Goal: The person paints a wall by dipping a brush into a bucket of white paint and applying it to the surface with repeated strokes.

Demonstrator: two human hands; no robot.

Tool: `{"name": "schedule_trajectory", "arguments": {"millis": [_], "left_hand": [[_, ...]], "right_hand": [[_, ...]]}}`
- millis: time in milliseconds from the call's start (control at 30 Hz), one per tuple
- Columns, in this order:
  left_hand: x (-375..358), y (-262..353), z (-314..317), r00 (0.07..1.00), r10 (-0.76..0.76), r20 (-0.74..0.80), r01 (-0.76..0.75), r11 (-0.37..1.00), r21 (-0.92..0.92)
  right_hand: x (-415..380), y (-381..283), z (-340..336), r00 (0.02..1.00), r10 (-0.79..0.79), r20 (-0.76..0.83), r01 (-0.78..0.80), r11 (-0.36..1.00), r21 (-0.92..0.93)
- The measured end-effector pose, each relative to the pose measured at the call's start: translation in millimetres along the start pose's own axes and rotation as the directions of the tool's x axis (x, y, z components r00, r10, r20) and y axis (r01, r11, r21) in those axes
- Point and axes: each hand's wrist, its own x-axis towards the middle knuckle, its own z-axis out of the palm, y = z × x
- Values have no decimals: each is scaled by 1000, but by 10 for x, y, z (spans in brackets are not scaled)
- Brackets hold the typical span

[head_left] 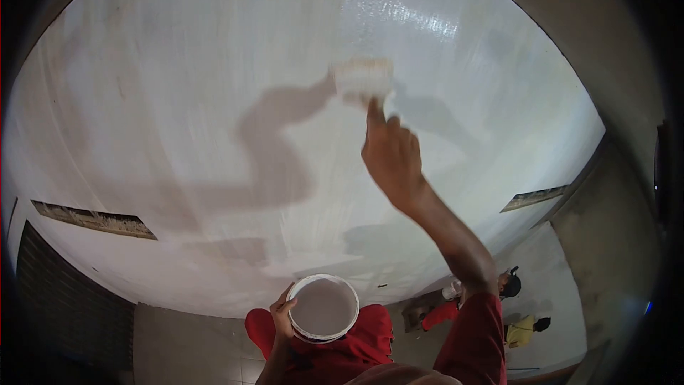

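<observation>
My right hand (395, 160) is closed around the handle of a wide, pale paintbrush (363, 80), slightly blurred, its bristles up against the white wall (214, 64). Above and right of the brush, a patch of the wall shines wet. Low in front of me, my left hand (283, 314) grips the left rim of a round white bucket (323, 277), thumb near the lip. Inside the bucket is pale greyish-white paint (324, 308). The brush handle is mostly hidden by my fingers.
Two narrow recessed slots cut into the wall, a left slot (92, 219) and a right slot (534, 198). A dark slatted shutter (68, 306) stands lower left. Lower right are a person in red (445, 311) and another in yellow (520, 331). Tiled floor (185, 342) lies below.
</observation>
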Motion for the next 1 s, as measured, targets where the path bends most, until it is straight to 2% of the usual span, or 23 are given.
{"name": "schedule_trajectory", "arguments": {"millis": [100,133,233,333,400,500,600,633,667,733,767,800,833,867,900,933,1000], "left_hand": [[35,-67,-83,999,42,9,-42,999,-9],[56,-86,-108,999,42,7,-42,999,-14],[38,-113,-110,1000,26,8,-26,999,-23],[35,-77,-86,999,38,5,-38,999,-17],[59,-130,-132,998,59,-7,-59,998,2],[21,-79,-73,1000,27,12,-26,999,-34],[29,-108,-91,999,39,-9,-39,999,25],[34,-104,-78,999,41,-8,-41,998,46],[43,-95,-76,999,41,-9,-41,997,66],[-1,-81,-94,1000,21,-17,-20,997,68],[14,-76,-81,1000,12,-18,-11,999,45],[25,-81,-62,1000,6,-17,-6,1000,21],[15,-78,-50,1000,7,-15,-6,1000,27],[25,-65,-27,1000,14,-12,-14,999,31],[20,-46,-20,1000,20,-12,-20,999,39],[13,-46,-32,999,30,-18,-29,998,49],[28,-72,-53,999,51,-18,-50,996,71]], "right_hand": [[-204,103,-104,968,-49,248,-16,966,257],[-80,174,-352,960,-27,277,-53,959,278],[440,433,-768,999,19,30,-25,971,236],[1045,608,-1002,977,29,-210,5,987,160],[1375,648,-1189,993,84,-88,-62,971,231],[1794,748,-1051,978,13,-207,15,991,130],[1764,715,-765,951,-107,-289,90,993,-72],[1689,609,-783,995,99,-33,-94,989,118],[1467,490,-726,997,38,-69,-26,985,171],[887,273,-331,990,-53,-127,66,993,94],[531,137,-30,950,-98,-296,94,995,-27],[195,-2,54,996,-25,-87,24,1000,-9],[-144,-119,150,995,-21,-96,21,1000,-1],[-354,-196,82,991,-1,131,-12,995,100],[-555,-218,151,954,-8,301,-67,969,239],[-601,-192,120,827,-69,559,-144,934,328],[-587,-71,-29,840,-140,524,-85,921,381]]}}
